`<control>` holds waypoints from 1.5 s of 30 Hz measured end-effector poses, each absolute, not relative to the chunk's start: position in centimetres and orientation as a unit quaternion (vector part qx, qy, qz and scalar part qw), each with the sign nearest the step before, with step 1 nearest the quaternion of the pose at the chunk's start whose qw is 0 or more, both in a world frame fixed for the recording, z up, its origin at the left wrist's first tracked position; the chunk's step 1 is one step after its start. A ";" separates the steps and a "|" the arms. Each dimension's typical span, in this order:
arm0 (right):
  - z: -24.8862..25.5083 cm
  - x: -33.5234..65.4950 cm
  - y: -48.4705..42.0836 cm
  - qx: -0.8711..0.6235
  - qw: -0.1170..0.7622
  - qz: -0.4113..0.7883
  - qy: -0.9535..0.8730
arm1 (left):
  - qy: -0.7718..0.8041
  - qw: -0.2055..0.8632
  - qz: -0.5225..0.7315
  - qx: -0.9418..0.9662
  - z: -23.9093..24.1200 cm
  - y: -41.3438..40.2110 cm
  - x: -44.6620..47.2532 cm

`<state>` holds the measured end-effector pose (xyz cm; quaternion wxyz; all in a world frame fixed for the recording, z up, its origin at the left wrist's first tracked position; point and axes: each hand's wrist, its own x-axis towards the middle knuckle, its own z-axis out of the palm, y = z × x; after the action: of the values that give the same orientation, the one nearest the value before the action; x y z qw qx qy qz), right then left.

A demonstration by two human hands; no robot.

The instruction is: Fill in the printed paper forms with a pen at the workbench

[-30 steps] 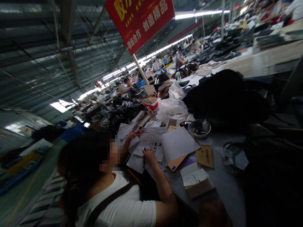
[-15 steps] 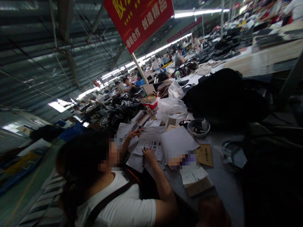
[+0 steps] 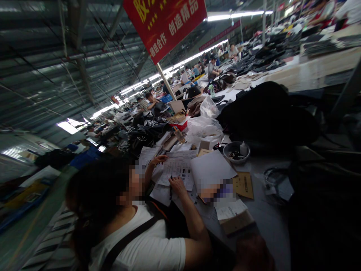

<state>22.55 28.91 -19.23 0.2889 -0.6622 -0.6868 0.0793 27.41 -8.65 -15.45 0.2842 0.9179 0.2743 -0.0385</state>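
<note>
Shadowed hand (image 3: 254, 253), lower right of frame: couldn't tell its grip; other unseen. Nearby paper pad (image 3: 234, 216) looked light, bendable, best held by edges.

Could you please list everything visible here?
Large sign: one, red, top centre
Lights: several, white, overhead
Distant workers: many, mixed, background
Co-worker: one, white top, foreground left
Papers: several, white, under co-worker's hands
Bowl: one, greyish, right of papers
Booklet: at least one, brown, just below bowl
Plastic bags: some, whitish, beyond papers
Bulky goods: uncounted, black, right of bags
Paper stack: one, white-topped, lower right
Table: one, whitish, centre right
Apparent own hand: one, dark, bottom; side unclear
</note>
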 end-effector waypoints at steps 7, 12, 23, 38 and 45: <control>-18.7 22.5 27.8 -0.666 0.310 0.065 -0.675 | 0.301 0.264 -0.030 0.916 -14.9 -9.0 27.4; -18.5 22.5 27.0 -0.679 0.314 0.014 -0.664 | 0.293 0.273 -0.041 0.915 -15.0 -8.9 27.5; -18.9 22.2 27.3 -0.686 0.311 -0.019 -0.657 | 0.279 0.292 -0.050 0.913 -12.6 -8.8 27.6; -18.9 22.3 27.2 -0.677 0.323 0.008 -0.661 | 0.355 0.227 0.010 0.907 -0.3 15.6 27.3; -20.1 21.8 28.3 -0.684 0.317 -0.043 -0.656 | 0.382 0.207 0.030 0.900 10.4 25.6 27.4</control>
<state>21.84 28.29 -20.13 0.3170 -0.6838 -0.6558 -0.0426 27.45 25.64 10.36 0.2073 0.9003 0.3815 0.0298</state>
